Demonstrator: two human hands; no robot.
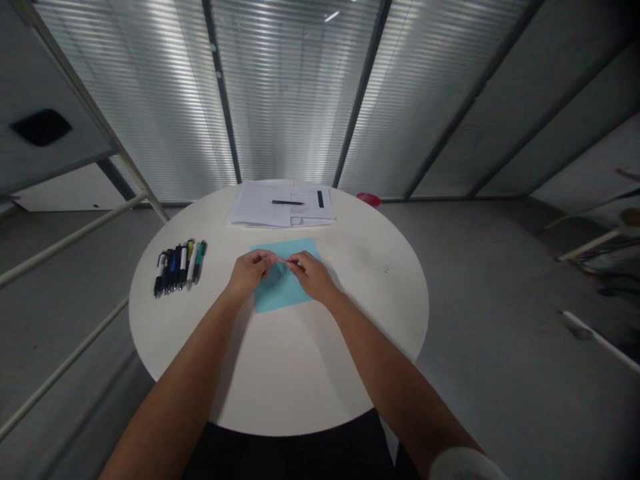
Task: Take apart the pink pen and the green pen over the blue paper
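Blue paper (275, 293) lying under the fingers (265, 257), left hand (249, 272) and right hand (310, 275) pinching a small pale strip (286, 260) just above it

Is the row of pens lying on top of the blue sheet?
No, the pens lie on the round white table, apart from the blue paper sheet and to its left in this view.

Left hand (249, 272), right hand (311, 275), meeting over blue paper (278, 297), pens (180, 267) beside
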